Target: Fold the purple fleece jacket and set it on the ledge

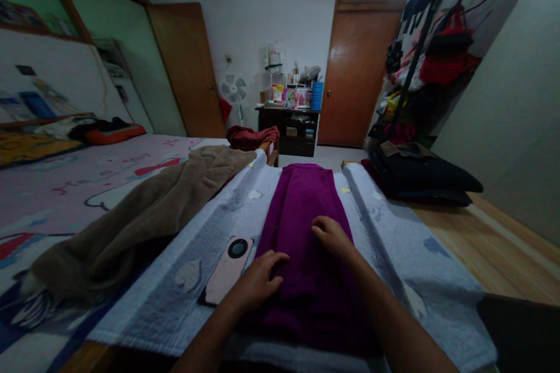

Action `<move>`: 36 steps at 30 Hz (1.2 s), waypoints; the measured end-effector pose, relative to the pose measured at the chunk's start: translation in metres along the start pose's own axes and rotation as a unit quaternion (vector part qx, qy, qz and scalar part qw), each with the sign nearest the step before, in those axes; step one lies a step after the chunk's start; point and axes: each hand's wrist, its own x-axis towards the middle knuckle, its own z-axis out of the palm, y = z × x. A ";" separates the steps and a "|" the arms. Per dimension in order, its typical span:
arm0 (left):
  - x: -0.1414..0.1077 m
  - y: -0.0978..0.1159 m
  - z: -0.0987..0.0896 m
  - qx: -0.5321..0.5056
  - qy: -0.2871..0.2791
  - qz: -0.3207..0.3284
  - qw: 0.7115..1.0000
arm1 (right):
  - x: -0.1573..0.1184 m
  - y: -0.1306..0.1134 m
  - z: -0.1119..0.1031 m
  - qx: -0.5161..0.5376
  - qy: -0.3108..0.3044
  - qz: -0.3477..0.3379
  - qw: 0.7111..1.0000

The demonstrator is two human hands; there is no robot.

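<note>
A purple garment (306,198) lies in a long folded strip, running away from me over a light blue patterned cloth (420,250). My left hand (265,277) rests at its left edge, thumb and fingers apart, with nothing held. Farther up, my right hand (330,233) is on the garment's right half. Its fingers are curled together, and what they hold, if anything, is hidden. Beside my left hand, a pink phone (225,277) with a round black camera ring lies on the blue cloth.
At left, a brown fleece piece (175,204) lies along the bed (126,157). Dark folded clothes (420,175) are stacked on the wooden surface (450,230) at right. A dark red cloth (251,137) lies beyond. Against the back wall stand a fan (234,88) and a black cabinet (286,143).
</note>
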 end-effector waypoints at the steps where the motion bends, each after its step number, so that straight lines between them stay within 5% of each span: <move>1: 0.000 -0.001 -0.001 0.004 -0.005 -0.008 1.000 | 0.009 0.003 0.001 -0.022 0.024 0.008 0.999; 6: 0.007 -0.014 -0.004 0.091 0.017 -0.028 0.995 | 0.053 0.012 0.013 -0.113 0.085 0.007 0.990; 11: 0.030 -0.015 -0.001 0.166 0.081 0.033 0.982 | 0.077 0.017 0.035 -0.214 0.054 0.017 0.975; 18: 0.044 -0.006 0.010 0.207 -0.045 0.046 0.976 | 0.068 0.032 0.065 -0.290 -0.014 0.011 0.957; 25: 0.079 -0.004 -0.028 0.123 -0.158 0.053 0.978 | 0.084 0.025 0.045 -0.257 -0.012 0.004 0.966; 27: 0.107 -0.009 -0.038 0.098 -0.122 0.068 0.985 | 0.087 0.026 0.044 -0.246 0.034 -0.003 0.969; 30: 0.159 -0.022 -0.046 0.090 0.015 0.083 0.992 | 0.089 0.033 0.047 -0.224 0.060 -0.006 0.973; 33: 0.214 -0.038 -0.046 0.077 0.112 0.007 0.991 | 0.093 0.045 0.043 -0.188 0.115 0.009 0.975; 36: 0.262 -0.052 -0.039 0.055 0.146 -0.058 0.986 | 0.098 0.059 0.025 -0.154 0.162 0.092 0.970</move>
